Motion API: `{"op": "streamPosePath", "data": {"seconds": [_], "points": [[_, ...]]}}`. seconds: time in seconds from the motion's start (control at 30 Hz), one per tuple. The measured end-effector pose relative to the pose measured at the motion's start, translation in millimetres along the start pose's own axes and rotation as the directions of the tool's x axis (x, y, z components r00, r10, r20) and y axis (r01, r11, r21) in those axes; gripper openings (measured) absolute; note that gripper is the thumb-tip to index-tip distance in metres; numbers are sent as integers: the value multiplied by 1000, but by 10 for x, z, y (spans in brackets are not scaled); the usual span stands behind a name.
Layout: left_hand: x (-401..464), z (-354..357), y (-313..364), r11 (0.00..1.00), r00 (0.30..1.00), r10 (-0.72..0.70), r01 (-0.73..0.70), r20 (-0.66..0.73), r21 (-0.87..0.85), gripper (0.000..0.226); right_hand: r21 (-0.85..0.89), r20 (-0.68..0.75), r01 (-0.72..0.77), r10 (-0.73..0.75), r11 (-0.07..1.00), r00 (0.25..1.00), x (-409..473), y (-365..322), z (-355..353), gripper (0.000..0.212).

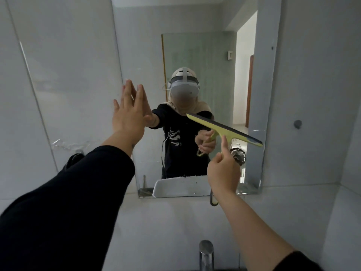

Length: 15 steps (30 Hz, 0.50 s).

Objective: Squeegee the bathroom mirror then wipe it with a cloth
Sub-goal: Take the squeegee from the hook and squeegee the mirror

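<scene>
- Head view, nearest the camera: a metal tap (206, 253) stands at the bottom edge, between the two outstretched forearms.
- Left arm in a black sleeve (64, 202) reaches up from the lower left; the right forearm is bare, with a dark cuff at the bottom right corner.
- Right hand (223, 173) is closed around the yellow-green handle of the squeegee (224, 129), thumb stretched up along the stem; the handle's end loop shows below the hand.
- Squeegee blade lies against the mirror (195, 55) in its lower right part, tilted, with its left end higher than its right.
- Left hand (130, 112) is open, fingers straight and together, palm flat against the mirror's left edge.
- Mirror hangs on a pale tiled wall (58, 65) and reflects a person in a black shirt wearing a white headset, with a doorway behind.
- Dark round knob (297, 124) sits on the wall right of the mirror.
</scene>
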<state>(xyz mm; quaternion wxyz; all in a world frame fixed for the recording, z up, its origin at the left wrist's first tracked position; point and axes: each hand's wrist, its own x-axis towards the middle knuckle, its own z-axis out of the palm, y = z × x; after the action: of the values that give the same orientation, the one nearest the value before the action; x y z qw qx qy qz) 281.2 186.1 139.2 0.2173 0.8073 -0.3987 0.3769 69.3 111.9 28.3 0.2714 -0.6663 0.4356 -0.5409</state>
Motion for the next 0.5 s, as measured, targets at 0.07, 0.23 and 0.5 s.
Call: {"op": "streamPosePath", "data": {"seconds": [0.07, 0.23, 0.5], "points": [[0, -8, -7, 1000, 1000, 10, -10, 9, 14, 95, 2, 21, 42, -42, 999, 999, -101, -31, 128, 57], [1, 11, -50, 999, 1000, 21, -20, -6, 36, 103, 51, 21, 51, -52, 997, 998, -289, -178, 403, 56], [0, -35, -31, 1000, 1000, 23, -23, 0, 2, 98, 95, 139, 94, -106, 991, 985, -658, -417, 822, 58]]}}
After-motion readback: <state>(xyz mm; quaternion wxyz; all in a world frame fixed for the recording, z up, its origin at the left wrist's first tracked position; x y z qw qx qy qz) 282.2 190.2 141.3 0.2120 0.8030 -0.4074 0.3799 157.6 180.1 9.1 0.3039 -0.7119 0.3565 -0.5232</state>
